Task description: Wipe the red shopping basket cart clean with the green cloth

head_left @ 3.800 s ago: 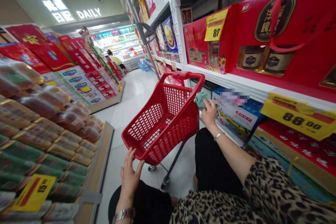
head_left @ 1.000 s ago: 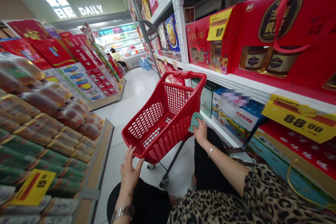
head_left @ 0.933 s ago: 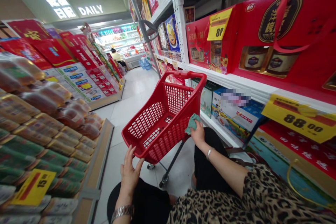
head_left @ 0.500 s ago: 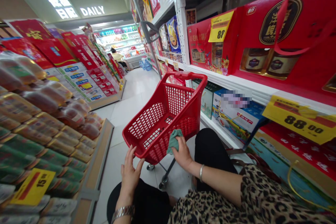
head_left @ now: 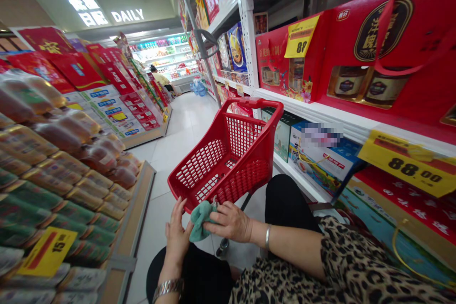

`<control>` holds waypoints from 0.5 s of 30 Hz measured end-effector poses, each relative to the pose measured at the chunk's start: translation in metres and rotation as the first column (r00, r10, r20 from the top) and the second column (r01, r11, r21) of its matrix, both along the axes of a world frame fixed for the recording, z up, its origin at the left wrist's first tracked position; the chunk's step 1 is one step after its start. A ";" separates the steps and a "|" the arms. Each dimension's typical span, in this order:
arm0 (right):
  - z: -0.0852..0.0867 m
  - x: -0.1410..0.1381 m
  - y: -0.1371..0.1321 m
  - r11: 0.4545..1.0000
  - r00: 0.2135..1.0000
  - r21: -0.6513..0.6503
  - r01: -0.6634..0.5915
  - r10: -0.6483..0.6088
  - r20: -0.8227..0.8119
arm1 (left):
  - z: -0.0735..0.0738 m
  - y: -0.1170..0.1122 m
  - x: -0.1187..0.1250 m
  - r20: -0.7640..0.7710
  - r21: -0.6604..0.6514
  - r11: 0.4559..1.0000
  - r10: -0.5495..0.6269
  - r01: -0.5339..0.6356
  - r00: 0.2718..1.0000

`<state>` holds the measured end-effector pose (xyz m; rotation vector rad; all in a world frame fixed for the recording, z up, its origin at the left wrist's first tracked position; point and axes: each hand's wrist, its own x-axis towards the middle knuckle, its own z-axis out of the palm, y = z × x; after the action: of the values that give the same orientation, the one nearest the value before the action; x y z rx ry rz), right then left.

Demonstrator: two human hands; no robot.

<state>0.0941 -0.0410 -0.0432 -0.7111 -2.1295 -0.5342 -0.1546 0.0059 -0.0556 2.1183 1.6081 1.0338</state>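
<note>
From the head-worn view, the person's two hands meet at the near corner of a red shopping basket (head_left: 228, 161), which stands on a wheeled frame. Between them is a crumpled green cloth (head_left: 201, 221), pressed against the basket's rim. The right hand (head_left: 230, 223) lies across the cloth from the side, fingers nearly flat and gathering it in a loose hold. The left hand (head_left: 177, 232) stands upright and open with its fingers spread, right beside the cloth; whether it grips anything cannot be told. A metal watch (head_left: 168, 288) circles the left wrist and a plain bangle (head_left: 267, 237) the right. A leopard-print sleeve (head_left: 320, 266) covers the right upper arm, and black trousers (head_left: 292, 202) show below the hands.

To the right of the hands, white steel shelving (head_left: 320, 116) carries red gift boxes (head_left: 377, 52), with a yellow price tag (head_left: 409, 169) reading 88.00 on the edge below. To the left, stacked packaged goods (head_left: 53, 185) fill a low display, with a yellow price tag (head_left: 48, 251) at its front. Pale floor tiles (head_left: 167, 152) run ahead of the hands, and another person (head_left: 160, 78) stands well down the aisle.
</note>
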 end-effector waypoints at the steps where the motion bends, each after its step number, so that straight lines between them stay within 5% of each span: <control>1: 0.002 0.002 0.003 1.000 1.000 -0.001 0.015 -0.015 -0.006 | 0.000 0.000 0.000 -0.001 -0.001 1.000 0.003 -0.003 1.000; 9: 0.010 0.046 0.022 0.972 0.973 -0.120 0.201 -0.213 -0.091 | 0.006 -0.004 0.011 0.007 0.054 0.998 0.039 -0.039 0.999; 15: 0.029 0.100 0.038 0.837 0.863 -0.295 0.461 -0.501 -0.072 | 0.012 -0.009 0.021 0.035 0.084 0.992 0.093 -0.095 0.995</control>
<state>0.1938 -0.0032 -0.0142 -1.4241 -1.8954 -0.4380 -0.1341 -0.0029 -0.0437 2.0862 1.6917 1.1795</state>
